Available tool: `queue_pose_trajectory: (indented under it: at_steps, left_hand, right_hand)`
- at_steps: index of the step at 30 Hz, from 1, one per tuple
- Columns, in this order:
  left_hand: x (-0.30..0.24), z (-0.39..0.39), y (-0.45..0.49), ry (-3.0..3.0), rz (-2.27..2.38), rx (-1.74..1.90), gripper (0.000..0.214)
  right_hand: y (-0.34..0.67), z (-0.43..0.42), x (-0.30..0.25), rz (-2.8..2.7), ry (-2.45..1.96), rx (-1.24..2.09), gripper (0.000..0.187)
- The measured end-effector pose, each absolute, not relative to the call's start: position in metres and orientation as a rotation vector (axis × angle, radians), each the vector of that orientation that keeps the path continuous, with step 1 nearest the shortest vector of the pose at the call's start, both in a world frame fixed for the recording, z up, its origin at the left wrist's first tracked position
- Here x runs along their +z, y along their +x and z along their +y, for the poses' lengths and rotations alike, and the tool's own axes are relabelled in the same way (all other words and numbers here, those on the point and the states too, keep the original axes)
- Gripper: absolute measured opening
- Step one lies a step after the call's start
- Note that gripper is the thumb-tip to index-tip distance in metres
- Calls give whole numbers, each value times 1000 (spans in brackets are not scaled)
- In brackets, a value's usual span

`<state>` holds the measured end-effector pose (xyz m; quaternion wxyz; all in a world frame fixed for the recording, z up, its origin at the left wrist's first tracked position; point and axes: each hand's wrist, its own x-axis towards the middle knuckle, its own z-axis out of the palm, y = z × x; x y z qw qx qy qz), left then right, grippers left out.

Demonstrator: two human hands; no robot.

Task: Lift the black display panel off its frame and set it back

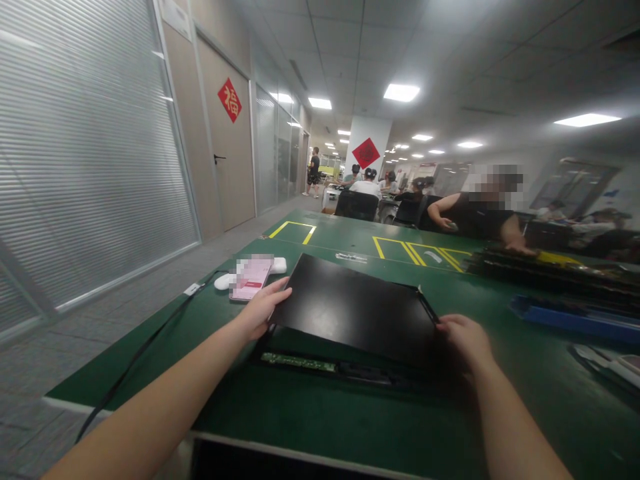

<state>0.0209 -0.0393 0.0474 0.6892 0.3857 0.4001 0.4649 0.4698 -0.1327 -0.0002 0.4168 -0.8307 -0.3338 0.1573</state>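
A black flat screen panel (350,303) is tilted over a dark housing (370,375) on the green table. My left hand (263,308) grips the panel's left edge, thumb on top and fingers underneath. At the right edge, my right hand (464,339) pinches the panel near a thin dark rim; some of its fingers are hidden. A narrow green circuit board (299,362) shows in the housing, below the panel's near edge. The panel covers the rest of the housing.
Beside my left hand lie a phone (251,279) and a white mouse-like object (225,282), with a black cable (150,340) running off the green table (380,440). A co-worker (480,210) sits across, near stacked dark strips (555,273) and a blue tray (575,320).
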Motion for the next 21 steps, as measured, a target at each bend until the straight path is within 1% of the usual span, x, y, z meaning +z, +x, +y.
queue_pose_trajectory:
  at_steps: [4,14,21]
  left_hand:
    - [47,-38,21,854,871,1034,61]
    - [42,-34,20,849,863,1066,53]
    - [37,-32,18,875,855,1053,59]
  right_hand:
    - [467,-133,2,-834,-2104,371,24]
    - [474,-132,-2,-878,-2109,337,30]
    - [470,-134,3,-861,-2145,395,28]
